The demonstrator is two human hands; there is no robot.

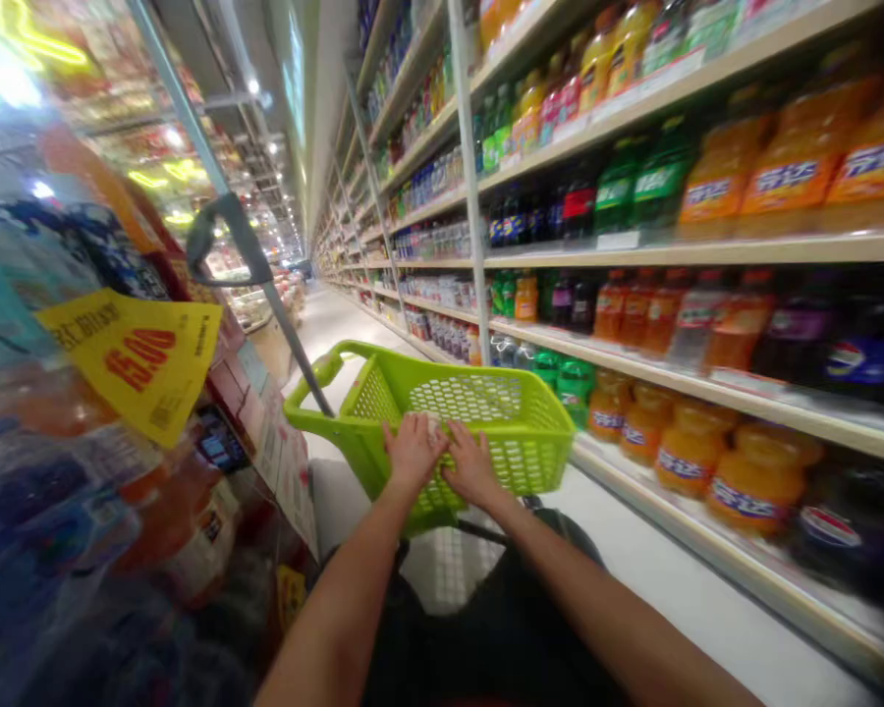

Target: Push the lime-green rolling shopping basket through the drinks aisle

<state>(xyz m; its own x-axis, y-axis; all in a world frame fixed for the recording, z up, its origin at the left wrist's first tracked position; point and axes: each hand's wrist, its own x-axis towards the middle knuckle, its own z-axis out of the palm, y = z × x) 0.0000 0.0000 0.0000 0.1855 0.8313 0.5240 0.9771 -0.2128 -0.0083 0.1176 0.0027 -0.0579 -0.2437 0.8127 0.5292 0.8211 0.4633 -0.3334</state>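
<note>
A lime-green shopping basket cart (457, 393) with perforated walls stands in front of me, its grey pull handle (265, 270) slanting up to the left. My left hand (414, 452) lies over the basket's near rim, fingers closed on the edge. Close beside it, my right hand (475, 466) grips the same rim with bent fingers. Between the two hands shows a small pale patch, too blurred to name. The basket's inside floor is mostly hidden by its near wall.
Shelves of soft drink bottles (707, 187) line the right side. On the left, stacked drink packs (59, 491) carry a yellow price sign (137, 358) and reach close to the cart. A pale aisle floor (350, 319) runs ahead.
</note>
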